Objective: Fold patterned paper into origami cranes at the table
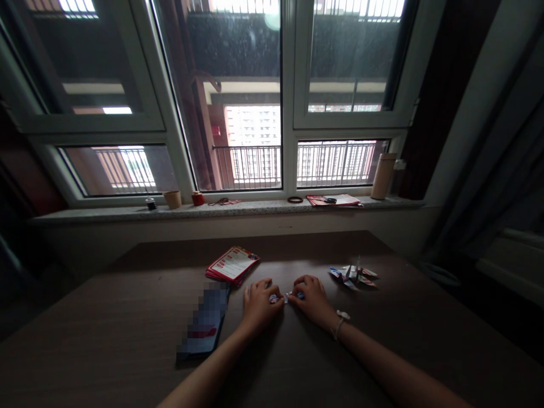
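Between my two hands, low over the brown table [140,309], is a small piece of printed folded paper [288,297], mostly covered by my fingers. My left hand [260,303] pinches its left end with thumb and fingers. At the other end my right hand [312,297] grips it the same way, a bracelet round that wrist. Several folded paper pieces [352,276] in white, blue and red lie in a cluster right of my right hand. Beyond my left hand lies a stack of red-edged printed cards [233,264].
A phone [208,320], its screen partly blurred, lies left of my left forearm. On the stone windowsill [255,208] stand a paper cup [172,199], a red spool-like item [198,198] and a tan bottle [382,177]. More red-edged papers [346,200] lie there, dark scissors on top.
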A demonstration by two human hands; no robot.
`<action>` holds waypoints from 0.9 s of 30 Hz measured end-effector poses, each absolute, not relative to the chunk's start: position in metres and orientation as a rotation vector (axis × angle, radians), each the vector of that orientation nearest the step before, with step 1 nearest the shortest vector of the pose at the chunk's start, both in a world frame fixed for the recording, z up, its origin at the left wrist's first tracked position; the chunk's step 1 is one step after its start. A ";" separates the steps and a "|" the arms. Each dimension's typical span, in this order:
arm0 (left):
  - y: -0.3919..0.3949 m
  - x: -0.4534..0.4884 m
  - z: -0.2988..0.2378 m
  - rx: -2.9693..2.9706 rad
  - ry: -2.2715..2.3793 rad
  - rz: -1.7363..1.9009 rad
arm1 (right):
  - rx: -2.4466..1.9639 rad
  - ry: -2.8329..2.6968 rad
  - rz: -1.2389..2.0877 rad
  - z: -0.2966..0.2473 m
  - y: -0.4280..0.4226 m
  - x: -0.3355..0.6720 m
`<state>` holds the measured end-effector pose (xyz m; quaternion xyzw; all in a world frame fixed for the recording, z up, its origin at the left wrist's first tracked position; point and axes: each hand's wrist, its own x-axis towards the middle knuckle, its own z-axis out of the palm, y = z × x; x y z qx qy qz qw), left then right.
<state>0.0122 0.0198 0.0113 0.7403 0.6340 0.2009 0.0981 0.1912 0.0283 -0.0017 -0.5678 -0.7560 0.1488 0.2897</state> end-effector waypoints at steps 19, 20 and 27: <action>0.019 0.012 0.012 2.188 1.872 0.611 | -1.498 -1.977 0.381 0.002 0.022 0.189; 0.018 0.012 0.012 2.189 1.871 0.613 | -1.494 -1.976 0.386 0.002 0.022 0.190; 0.019 0.012 0.011 2.198 1.873 0.600 | -1.509 -1.971 0.406 0.002 0.027 0.190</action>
